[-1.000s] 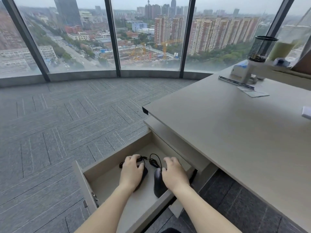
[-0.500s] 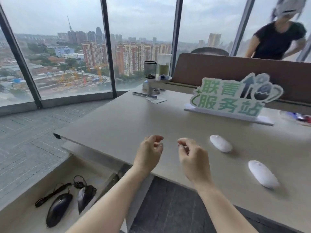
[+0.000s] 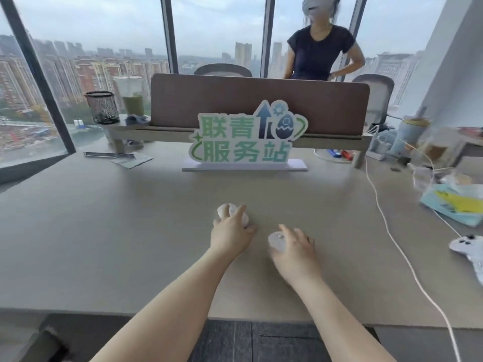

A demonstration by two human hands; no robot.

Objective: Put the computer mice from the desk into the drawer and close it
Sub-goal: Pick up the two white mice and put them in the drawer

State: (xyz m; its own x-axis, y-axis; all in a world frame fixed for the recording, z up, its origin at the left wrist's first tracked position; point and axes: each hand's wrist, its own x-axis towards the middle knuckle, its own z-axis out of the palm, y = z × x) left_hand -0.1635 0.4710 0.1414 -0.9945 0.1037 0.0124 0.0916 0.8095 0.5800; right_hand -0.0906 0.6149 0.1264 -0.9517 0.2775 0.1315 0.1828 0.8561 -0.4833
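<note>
1. Left hand (image 3: 230,232) laid over the far white mouse (image 3: 224,209) on the desk (image 3: 104,231); fingers (image 3: 240,211) draped across its top and right side, thumb at the near right edge; full closure around it not clear.
2. Right hand (image 3: 294,250) cupped around the near white mouse (image 3: 277,241); fingers spread past its right side, mouse top and scroll wheel showing at the hand's left; grip not clearly closed.
3. Both mice on the desk's middle, near each other but apart, far one ahead and to the left.
4. Drawer out of view.
5. Green-and-white sign (image 3: 247,138) upright on its base behind the mice, well apart from them.
6. Brown divider (image 3: 326,105) behind the sign.
7. Mesh cup (image 3: 101,107) on a raised shelf at far left.
8. White cable (image 3: 397,246) running down the desk's right side.
9. White game controller (image 3: 467,246) at the right edge, beside the cable.
10. Person in a dark top (image 3: 320,52) standing beyond the divider.
</note>
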